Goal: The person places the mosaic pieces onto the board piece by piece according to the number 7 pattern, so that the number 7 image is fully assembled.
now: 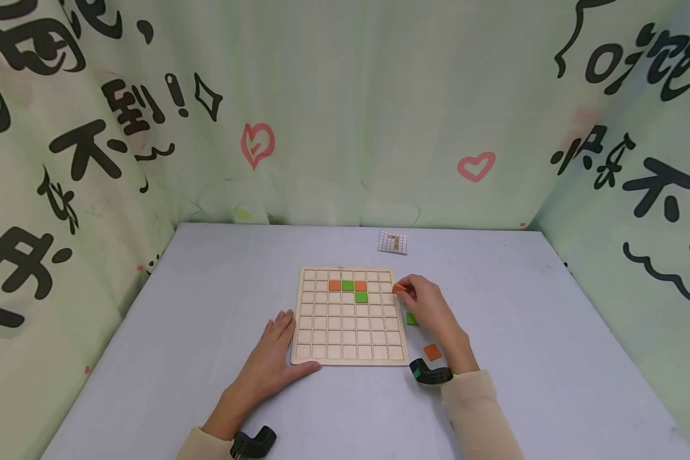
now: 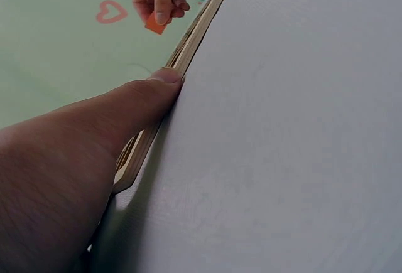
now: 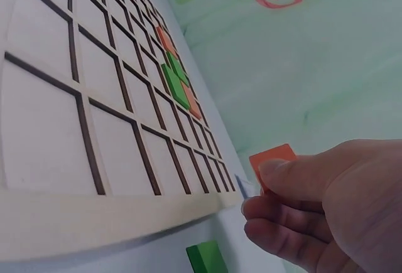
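Observation:
A wooden grid board (image 1: 349,329) lies on the table with two orange tiles and two green tiles set in its upper cells; three sit in a row, and one green tile (image 1: 361,297) is just below. My right hand (image 1: 428,305) pinches an orange square tile (image 3: 272,160) between thumb and fingers, at the board's right edge. Along the board's left side and lower left corner rests my left hand (image 1: 273,361), fingers extended. Its thumb (image 2: 147,97) lies at the board's near edge in the left wrist view.
Right of the board lie a loose green tile (image 1: 411,319), partly behind the right hand, and a loose orange tile (image 1: 432,352). A small card with a printed grid pattern (image 1: 392,243) is behind the board. Curtains (image 1: 356,115) hang around the table.

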The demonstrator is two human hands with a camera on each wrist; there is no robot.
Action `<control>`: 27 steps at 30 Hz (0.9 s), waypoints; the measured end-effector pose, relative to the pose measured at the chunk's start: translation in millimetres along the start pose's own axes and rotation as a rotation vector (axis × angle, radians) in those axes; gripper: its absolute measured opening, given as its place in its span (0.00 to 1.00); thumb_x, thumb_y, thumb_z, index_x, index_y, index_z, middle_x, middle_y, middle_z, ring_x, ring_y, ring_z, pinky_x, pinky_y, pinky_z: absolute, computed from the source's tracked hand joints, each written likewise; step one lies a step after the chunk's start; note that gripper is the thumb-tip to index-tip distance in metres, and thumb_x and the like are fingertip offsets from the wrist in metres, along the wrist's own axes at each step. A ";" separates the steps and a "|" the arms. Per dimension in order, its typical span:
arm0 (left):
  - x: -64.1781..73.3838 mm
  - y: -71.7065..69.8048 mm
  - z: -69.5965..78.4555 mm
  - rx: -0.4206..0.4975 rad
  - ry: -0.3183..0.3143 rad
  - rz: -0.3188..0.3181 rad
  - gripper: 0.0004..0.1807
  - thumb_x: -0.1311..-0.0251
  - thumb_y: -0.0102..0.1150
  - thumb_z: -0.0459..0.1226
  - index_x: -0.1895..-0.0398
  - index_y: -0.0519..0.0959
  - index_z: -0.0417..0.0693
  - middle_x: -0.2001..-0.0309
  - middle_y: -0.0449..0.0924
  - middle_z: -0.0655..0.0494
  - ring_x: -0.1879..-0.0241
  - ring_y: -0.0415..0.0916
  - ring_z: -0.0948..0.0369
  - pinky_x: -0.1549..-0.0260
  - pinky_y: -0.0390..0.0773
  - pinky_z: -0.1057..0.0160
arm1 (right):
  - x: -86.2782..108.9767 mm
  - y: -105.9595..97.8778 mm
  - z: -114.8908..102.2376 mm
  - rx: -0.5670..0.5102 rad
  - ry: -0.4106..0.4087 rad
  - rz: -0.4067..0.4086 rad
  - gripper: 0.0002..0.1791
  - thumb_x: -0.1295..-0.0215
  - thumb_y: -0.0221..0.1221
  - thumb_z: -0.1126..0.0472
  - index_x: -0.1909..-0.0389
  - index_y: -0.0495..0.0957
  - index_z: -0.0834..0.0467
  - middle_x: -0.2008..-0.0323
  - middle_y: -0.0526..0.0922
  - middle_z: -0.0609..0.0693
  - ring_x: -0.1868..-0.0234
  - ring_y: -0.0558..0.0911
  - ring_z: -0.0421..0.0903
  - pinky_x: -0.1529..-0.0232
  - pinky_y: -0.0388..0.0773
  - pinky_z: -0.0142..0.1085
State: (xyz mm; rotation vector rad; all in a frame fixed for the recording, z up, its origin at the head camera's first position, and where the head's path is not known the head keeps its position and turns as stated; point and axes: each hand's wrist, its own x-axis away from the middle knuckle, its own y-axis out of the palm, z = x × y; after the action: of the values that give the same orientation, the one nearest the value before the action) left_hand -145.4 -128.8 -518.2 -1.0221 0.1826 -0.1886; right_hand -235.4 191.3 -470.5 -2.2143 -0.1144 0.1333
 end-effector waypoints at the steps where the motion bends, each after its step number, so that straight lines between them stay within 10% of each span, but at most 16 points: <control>1: 0.0 -0.2 0.1 0.002 0.000 0.000 0.58 0.48 0.68 0.63 0.25 0.60 0.33 0.23 0.57 0.39 0.21 0.49 0.46 0.20 0.51 0.47 | 0.0 1.1 -1.5 -0.007 -0.004 0.002 0.13 0.28 0.59 0.60 0.48 0.78 0.63 0.55 0.83 0.56 0.60 0.78 0.46 0.58 0.80 0.37; 27: -2.3 0.8 -2.6 0.010 -0.004 -0.004 0.58 0.48 0.68 0.63 0.25 0.59 0.34 0.22 0.56 0.41 0.20 0.48 0.47 0.20 0.50 0.47 | -0.2 20.1 -18.4 -0.047 -0.060 -0.012 0.12 0.29 0.60 0.59 0.50 0.78 0.60 0.57 0.84 0.53 0.60 0.79 0.45 0.58 0.82 0.38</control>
State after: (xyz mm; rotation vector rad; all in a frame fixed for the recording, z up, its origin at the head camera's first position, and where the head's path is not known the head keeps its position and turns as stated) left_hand -148.2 -130.0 -520.1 -1.0129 0.1760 -0.1904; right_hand -232.4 164.6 -475.5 -2.2570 -0.1651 0.1919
